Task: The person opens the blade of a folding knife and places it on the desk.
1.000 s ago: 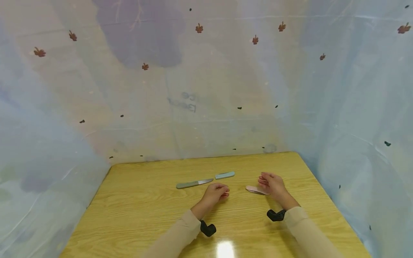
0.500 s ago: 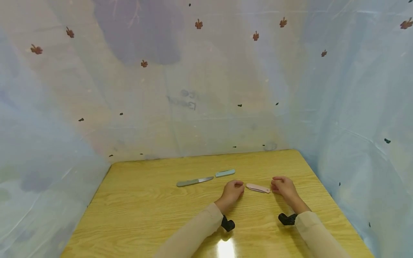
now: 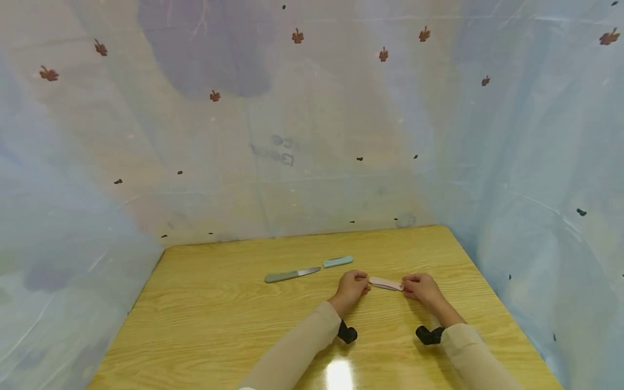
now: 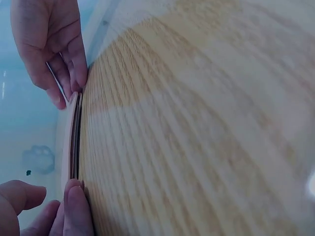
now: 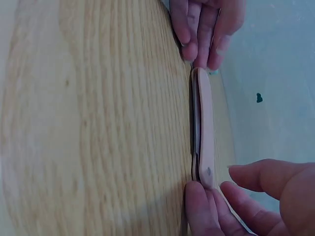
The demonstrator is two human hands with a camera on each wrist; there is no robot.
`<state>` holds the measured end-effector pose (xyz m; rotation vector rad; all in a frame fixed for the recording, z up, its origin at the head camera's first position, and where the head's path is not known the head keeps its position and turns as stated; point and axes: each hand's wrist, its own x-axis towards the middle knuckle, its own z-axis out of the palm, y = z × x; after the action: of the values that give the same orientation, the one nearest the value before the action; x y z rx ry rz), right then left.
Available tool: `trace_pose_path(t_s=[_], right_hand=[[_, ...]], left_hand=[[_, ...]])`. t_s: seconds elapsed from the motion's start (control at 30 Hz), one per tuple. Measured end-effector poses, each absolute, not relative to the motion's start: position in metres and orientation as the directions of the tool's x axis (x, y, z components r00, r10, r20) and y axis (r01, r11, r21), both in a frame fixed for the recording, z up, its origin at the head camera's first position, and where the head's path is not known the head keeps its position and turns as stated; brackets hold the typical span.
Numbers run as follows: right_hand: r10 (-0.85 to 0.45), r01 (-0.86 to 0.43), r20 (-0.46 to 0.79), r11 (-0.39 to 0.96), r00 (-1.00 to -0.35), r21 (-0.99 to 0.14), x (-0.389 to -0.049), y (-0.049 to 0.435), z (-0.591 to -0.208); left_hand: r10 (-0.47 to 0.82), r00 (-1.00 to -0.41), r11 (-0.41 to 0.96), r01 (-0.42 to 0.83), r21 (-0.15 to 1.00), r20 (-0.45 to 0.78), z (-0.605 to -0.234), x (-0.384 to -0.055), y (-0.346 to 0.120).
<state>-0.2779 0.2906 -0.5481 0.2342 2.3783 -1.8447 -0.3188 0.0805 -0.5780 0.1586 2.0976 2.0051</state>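
A pink folding knife (image 3: 387, 283), folded, lies on the wooden table between both hands. In the right wrist view its handle (image 5: 207, 128) stands on edge, with the metal blade tucked in the slot. My left hand (image 3: 351, 287) is at the knife's left end, fingertips right at its tip. The right hand (image 3: 423, 290) touches the pivot end with its fingertips, and its thumb (image 5: 261, 173) stays apart from them. From the left wrist view, the left thumb (image 4: 27, 194) is likewise spread away from the fingers (image 4: 78, 209) near the knife's end.
A green-handled knife (image 3: 283, 276) with its blade out lies to the left. Behind the left hand is a light blue folded knife (image 3: 338, 261). The table (image 3: 209, 314) ends at patterned curtains (image 3: 312, 184) at the back and sides.
My left hand has moved right, to the pink knife's left end. The right hand drew back off the knife, then came in to its right end.
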Motion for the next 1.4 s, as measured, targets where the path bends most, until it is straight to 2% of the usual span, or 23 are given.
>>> trace_pose_path(t_s=[0.3, 0.43, 0.67, 0.83, 0.93, 1.17, 1.4], right_hand=[[0.062, 0.133, -0.118, 0.396, -0.991, -0.908, -0.277, 0.283, -0.553], [0.074, 0.101, -0.078, 0.409, -0.994, -0.907, -0.277, 0.281, -0.554], [0.096, 0.093, -0.065, 0.314, -0.993, -0.945, -0.276, 0.276, -0.556], [0.104, 0.092, -0.074, 0.185, -0.992, -0.979, -0.278, 0.269, -0.555], [0.090, 0.084, -0.074, 0.108, -0.993, -0.991, -0.279, 0.264, -0.554], [0.119, 0.068, -0.060, 0.067, -0.991, -0.995, -0.280, 0.258, -0.552], [0.106, 0.051, -0.057, -0.064, -0.993, -0.997, -0.280, 0.250, -0.548]], left_hand=[[0.200, -0.969, 0.021, -0.144, 0.989, -0.146, -0.574, -0.310, 0.079], [0.184, -0.970, -0.031, -0.167, 0.985, -0.159, -0.575, -0.308, 0.080], [0.198, -0.951, -0.143, -0.267, 0.953, -0.236, -0.576, -0.306, 0.078], [0.205, -0.951, -0.165, -0.267, 0.949, -0.232, -0.575, -0.303, 0.080], [0.216, -0.949, -0.159, -0.265, 0.951, -0.229, -0.575, -0.301, 0.081], [0.268, -0.939, -0.094, -0.249, 0.964, -0.217, -0.573, -0.297, 0.078], [0.323, -0.920, -0.033, -0.245, 0.969, -0.222, -0.569, -0.288, 0.074]])
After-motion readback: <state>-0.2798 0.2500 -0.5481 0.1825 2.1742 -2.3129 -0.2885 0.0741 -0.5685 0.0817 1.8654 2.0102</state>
